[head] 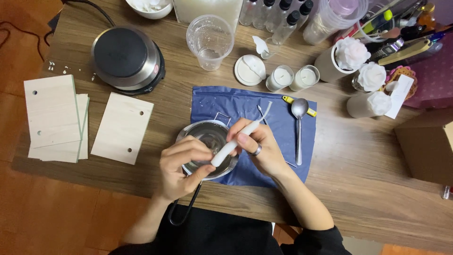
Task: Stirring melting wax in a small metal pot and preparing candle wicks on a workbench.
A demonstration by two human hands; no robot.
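A thin white candle stick [234,143] with a wick at its far end lies slanted over a small steel pot [207,137] with a black wire handle. My right hand [259,148], with a ring on one finger, grips the candle near its middle. My left hand [181,167] pinches the candle's lower end above the pot. The pot stands on a blue sheet [283,118] on the wooden table [358,160].
A spoon [299,127] and a metal pick lie on the blue sheet. An electric hotplate [126,57], a clear plastic cup [210,40], two small jar candles [292,78], flower-shaped candles [361,56], bottles, wooden boards [122,127] and a cardboard box [427,144] surround it.
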